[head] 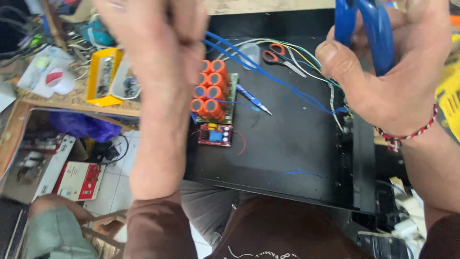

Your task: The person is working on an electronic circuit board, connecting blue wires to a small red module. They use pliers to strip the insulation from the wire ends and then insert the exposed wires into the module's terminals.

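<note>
Cluttered desk (pixel 76 98) lies under us, a black tray (pixel 292 144) at its near edge. Our left hand (pixel 153 33) pinches blue wires (pixel 268 76) over the tray's far edge; our right hand (pixel 388 72) grips blue pliers (pixel 369 29) near its far right corner.

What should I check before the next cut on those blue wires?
1. Left hand closed around the blue wires: ok, the wires run out from the fist.
2. Right hand on the blue-handled cutter: ok, fingers wrap the handles.
3. Cutter tip position: cannot tell, the tip is out of frame.
4. Wires free of the orange capacitor board: not ok, a thin blue wire lies across the capacitors.
5. Loose tools beside the wires: not ok, the orange-handled scissors and a blue-handled tool lie on the black panel.
</note>
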